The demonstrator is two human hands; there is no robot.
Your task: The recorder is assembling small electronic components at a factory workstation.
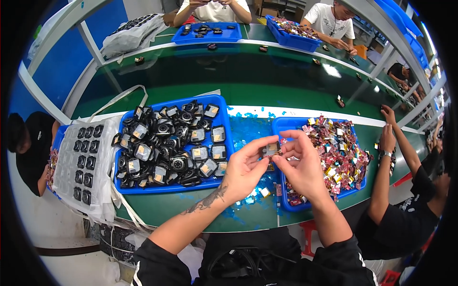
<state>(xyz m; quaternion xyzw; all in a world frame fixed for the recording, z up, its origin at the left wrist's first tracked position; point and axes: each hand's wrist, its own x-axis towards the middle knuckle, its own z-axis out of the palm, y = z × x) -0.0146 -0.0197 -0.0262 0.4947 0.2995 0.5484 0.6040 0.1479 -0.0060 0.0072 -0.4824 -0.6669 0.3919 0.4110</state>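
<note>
Pinching a small dark part (272, 149) between thumb and fingertips, the left hand (245, 167) and the right hand (301, 164) meet above the green bench (200, 209), so the part sits in the air just over the gap between two blue trays, with both hands closed on it from either side; its exact shape is too small to tell. Judging by the grip, the step in hand looks like fitting or peeling something on the part, and a next move would call for a steady left hold while the right fingertips work finely, since the piece is tiny and could slip. Left of the part lies the larger blue tray (220, 107), heaped with black square modules (171, 148), some showing pale faces. Right of the part stands the second blue tray (286, 125), full of small red, pink and gold foil pieces (338, 152). Under the part, scraps of blue film (248, 131) litter the bench. Farther left of the larger tray rests a pale moulded sheet (102, 162) with rows of dark parts. Well right of the foil tray, a co-worker's arm (384, 176) with a wristwatch reaches onto the bench.
</note>
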